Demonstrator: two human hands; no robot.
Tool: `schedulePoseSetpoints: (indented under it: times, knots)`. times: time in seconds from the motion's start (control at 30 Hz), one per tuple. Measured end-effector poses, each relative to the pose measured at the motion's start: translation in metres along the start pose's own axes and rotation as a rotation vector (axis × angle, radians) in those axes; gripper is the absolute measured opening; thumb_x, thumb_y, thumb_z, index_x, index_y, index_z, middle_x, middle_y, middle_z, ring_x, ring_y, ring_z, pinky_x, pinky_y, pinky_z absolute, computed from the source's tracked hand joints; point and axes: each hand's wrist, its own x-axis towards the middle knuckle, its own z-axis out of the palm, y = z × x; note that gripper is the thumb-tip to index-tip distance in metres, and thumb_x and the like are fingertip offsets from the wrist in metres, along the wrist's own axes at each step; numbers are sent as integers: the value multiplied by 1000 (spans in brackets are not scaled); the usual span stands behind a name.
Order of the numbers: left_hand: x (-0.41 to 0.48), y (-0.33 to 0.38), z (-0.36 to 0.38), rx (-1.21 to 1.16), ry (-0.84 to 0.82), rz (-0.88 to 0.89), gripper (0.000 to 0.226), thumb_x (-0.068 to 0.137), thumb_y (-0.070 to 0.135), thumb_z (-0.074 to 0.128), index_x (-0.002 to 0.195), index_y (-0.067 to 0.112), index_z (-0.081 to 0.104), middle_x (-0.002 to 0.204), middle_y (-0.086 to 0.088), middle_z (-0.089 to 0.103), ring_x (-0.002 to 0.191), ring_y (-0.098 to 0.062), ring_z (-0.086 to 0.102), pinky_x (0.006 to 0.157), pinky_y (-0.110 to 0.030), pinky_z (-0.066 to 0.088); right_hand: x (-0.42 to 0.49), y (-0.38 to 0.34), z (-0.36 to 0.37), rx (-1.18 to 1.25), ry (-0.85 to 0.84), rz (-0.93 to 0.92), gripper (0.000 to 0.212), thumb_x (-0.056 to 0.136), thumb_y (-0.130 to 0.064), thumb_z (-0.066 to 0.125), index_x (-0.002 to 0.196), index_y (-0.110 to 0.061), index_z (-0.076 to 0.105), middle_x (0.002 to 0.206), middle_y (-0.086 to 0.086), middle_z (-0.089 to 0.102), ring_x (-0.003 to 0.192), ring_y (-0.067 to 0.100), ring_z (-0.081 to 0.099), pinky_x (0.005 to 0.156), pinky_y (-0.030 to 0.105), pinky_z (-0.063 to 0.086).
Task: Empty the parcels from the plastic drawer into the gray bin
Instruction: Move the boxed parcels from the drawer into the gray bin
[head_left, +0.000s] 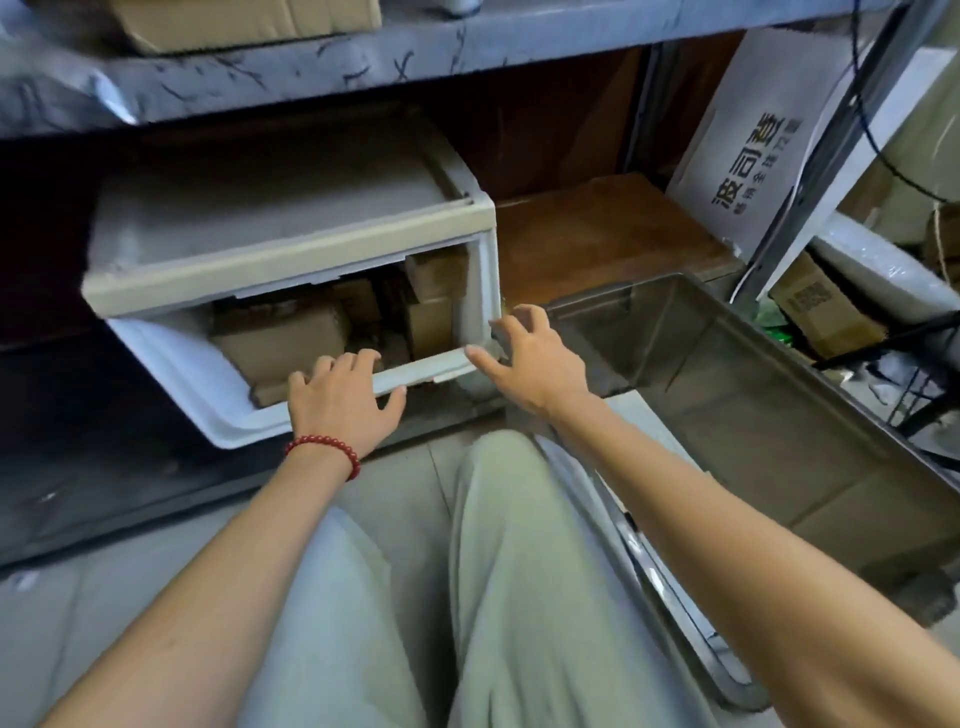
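Left hand (340, 402) on drawer (171, 364) (parcels (280, 338) inside)

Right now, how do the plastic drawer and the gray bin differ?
Colour: the plastic drawer is white, the gray bin a darker gray.
Contents: the drawer holds brown parcels; the bin's visible inside shows none.
Setting: the drawer sits partly pulled out of its cabinet; the bin stands free to its right.
Contact: the left hand grips the drawer's front rim; the bin is not held.
Both are open-topped containers.
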Motion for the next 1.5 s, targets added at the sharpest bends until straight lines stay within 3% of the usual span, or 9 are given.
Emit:
schedulePoseSetpoints:
  times: [0.2,0.37,0.47,0.7,0.9,1.23,1.37,1.5]
  knots:
    - [-24,-55,0,28,2,-238,58,86,59,47,130,22,49,127,-3,56,119,-27,47,89,-39,34,-4,-61,32,50,-58,-43,60,91,-60,48,140,-25,42,148,0,29,126,25,46,89,42,47]
    - [-31,-80,8,21,-63,-331,65,85,62,47,136,24,42,134,-3,51,121,-28,45,91,-41,34,-6,-66,63,59,-102,-30,59,91,-59,49,140,-25,42,145,-2,37,122,22,50,83,38,47]
    - [-24,-89,10,27,-74,-325,68,85,62,47,140,23,37,136,-3,49,121,-28,45,91,-41,35,-3,-69,77,47,-118,-48,60,90,-57,53,140,-25,42,145,-2,37,124,22,49,87,40,50]
    - [19,-110,-8,8,-56,-270,73,86,56,51,146,22,27,140,-6,45,125,-29,43,93,-44,38,30,-88,96,-58,-29,-198,59,92,-54,52,143,-27,38,146,-1,35,124,19,46,80,36,53]
    - [49,-125,-27,-163,-3,-360,71,87,58,50,145,22,28,140,-6,45,123,-30,48,88,-42,44,55,-103,119,-67,-62,-208,63,91,-55,52,146,-28,35,149,0,32,129,22,43,87,38,51]
    - [39,-153,45,-107,-161,-239,69,90,46,54,147,19,29,147,-5,37,132,-26,38,97,-44,44,95,-114,141,-11,-52,-204,65,91,-57,51,147,-28,34,149,2,31,130,26,40,84,39,49]
    - [67,-150,57,-215,-77,-249,69,92,43,53,148,16,24,148,-8,32,134,-26,35,99,-43,42,113,-116,154,-17,-75,-186,68,91,-57,52,148,-28,30,151,4,29,133,28,38,89,40,48]
    - [87,-152,76,-142,-96,-294,76,92,41,54,151,20,12,154,-15,17,138,-32,27,97,-45,44,132,-119,169,-16,-78,-191,70,89,-57,54,148,-31,28,152,6,28,133,30,38,89,43,48]
